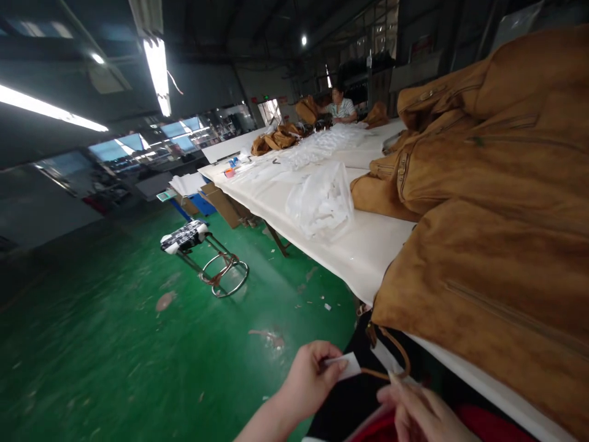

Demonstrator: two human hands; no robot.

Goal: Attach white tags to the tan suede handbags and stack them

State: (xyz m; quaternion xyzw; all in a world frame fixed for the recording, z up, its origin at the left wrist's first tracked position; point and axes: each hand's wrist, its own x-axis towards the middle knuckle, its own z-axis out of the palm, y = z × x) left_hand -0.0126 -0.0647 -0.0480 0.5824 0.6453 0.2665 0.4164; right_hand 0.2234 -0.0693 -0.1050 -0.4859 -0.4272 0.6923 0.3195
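At the lower middle, my left hand (pixel 308 376) is closed, pinching a small white tag (pixel 348 366) between thumb and finger. A thin brown cord (pixel 373 372) runs from the tag toward my right hand (pixel 416 408) and loops up to the corner of a brown suede-like bag (pixel 478 288). My right hand is pinched around the cord and a pale strip (pixel 385 357); exactly what lies between its fingertips is partly hidden. The bag rests on the table, its near corner overhanging the edge just above my hands.
More brown bags (pixel 515 141) are piled on the white table (pixel 377 245). A clear plastic bag (pixel 322 199) with white pieces lies beside them. A metal stool (pixel 225 270) stands on the green floor to the left. A person (pixel 343 109) is at the table's far end.
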